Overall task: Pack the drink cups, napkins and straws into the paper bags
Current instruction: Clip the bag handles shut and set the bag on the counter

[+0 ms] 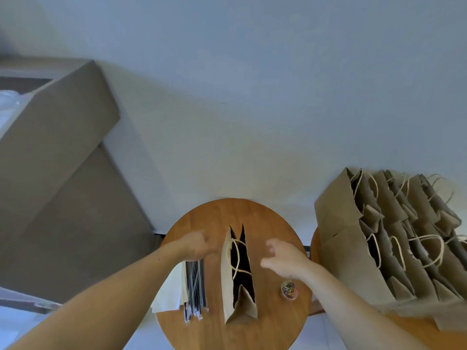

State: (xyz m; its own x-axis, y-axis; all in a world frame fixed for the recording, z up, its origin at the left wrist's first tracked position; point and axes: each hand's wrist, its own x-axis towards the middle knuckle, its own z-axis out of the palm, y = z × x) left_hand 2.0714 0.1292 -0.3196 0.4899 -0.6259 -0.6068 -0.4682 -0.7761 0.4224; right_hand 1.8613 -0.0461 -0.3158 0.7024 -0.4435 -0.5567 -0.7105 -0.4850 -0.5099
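Paper bag (pixel 228 281), open, at table (pixel 252 213) centre, between left hand (pixel 199 245) curled round straws (pixel 195 286) and right hand (pixel 285 258), fingers loosely spread.

A packing station: cardboard boxes (pixel 58 137) and rows of paper bags (pixel 353 223).

body: two arms in view | left forearm (pixel 101 299): bare to the wrist | left hand (pixel 198 245): bare | right forearm (pixel 353 304): bare to the wrist | right hand (pixel 284 258): bare
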